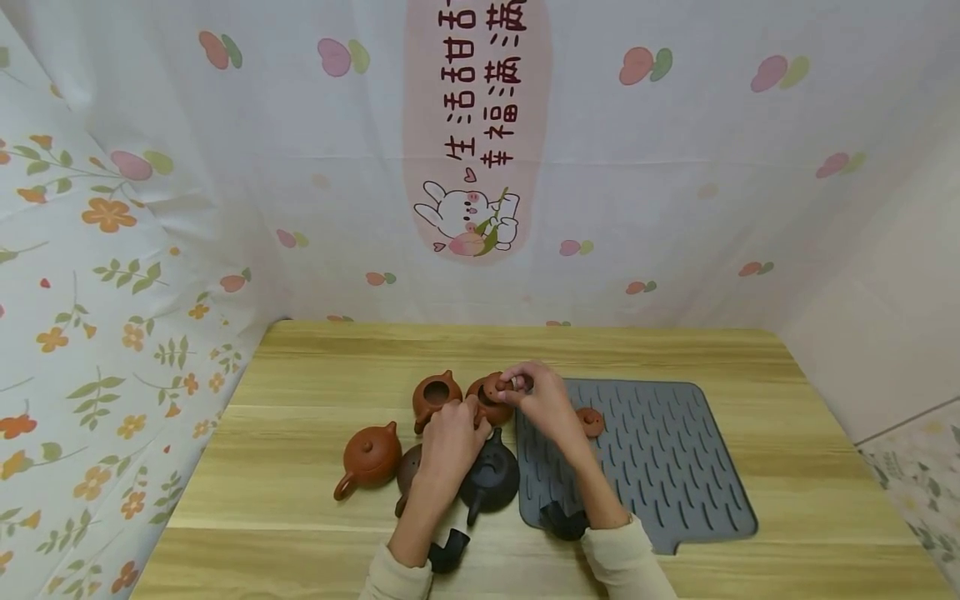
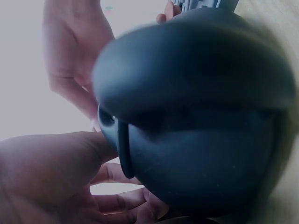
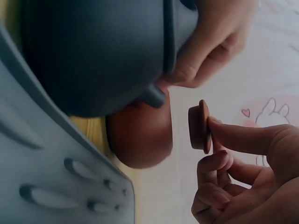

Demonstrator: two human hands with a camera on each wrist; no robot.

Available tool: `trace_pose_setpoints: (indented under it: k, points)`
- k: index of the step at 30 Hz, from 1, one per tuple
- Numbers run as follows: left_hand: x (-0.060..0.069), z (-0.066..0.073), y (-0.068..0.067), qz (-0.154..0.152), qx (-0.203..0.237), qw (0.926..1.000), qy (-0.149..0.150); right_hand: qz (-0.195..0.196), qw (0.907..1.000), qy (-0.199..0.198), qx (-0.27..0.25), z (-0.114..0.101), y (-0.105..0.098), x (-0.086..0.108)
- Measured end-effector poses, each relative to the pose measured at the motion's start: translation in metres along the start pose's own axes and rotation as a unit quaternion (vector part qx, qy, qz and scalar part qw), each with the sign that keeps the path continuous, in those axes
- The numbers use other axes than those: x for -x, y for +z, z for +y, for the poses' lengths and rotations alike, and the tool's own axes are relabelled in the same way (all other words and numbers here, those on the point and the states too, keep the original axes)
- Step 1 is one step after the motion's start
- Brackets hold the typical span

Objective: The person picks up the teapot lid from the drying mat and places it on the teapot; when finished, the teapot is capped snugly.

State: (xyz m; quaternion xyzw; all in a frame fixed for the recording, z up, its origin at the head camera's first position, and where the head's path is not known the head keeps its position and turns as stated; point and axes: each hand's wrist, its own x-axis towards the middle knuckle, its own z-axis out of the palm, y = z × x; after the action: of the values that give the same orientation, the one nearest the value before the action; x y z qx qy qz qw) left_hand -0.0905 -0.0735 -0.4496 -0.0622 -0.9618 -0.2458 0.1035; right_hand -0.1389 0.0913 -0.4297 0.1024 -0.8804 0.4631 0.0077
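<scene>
My right hand (image 1: 538, 398) pinches a small reddish-brown teapot lid (image 3: 198, 127) by its knob. The lid is held just above the opening of a reddish-brown teapot (image 3: 142, 135), with a gap between them in the right wrist view. At the near side of that teapot, my left hand (image 1: 450, 437) grips what looks like its handle, partly hidden by the fingers. A black lidded teapot (image 1: 491, 482) stands close beside the left hand and fills much of the left wrist view. Under the left wrist, a dark brown teapot (image 1: 409, 468) is partly covered.
An uncovered reddish-brown teapot (image 1: 437, 394) stands left of the gripped one. Farther left is a lidded reddish-brown teapot (image 1: 372, 457). Another lid (image 1: 591, 422) lies on the grey ridged mat (image 1: 667, 467) at the right. A patterned cloth (image 1: 322, 208) hangs behind the wooden table (image 1: 262, 492).
</scene>
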Motion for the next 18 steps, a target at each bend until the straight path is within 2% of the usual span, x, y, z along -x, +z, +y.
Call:
trace_pose_setpoints:
  k: [11,18]
  points:
    - [0.001,0.0,-0.001,-0.012,0.005,0.9999,-0.006,-0.012,0.9998,0.015,0.001,0.002,0.009,-0.004]
    - [0.0,-0.001,-0.001,0.004,0.001,1.0,0.003,-0.006,0.9999,0.011,0.006,0.002,0.012,-0.005]
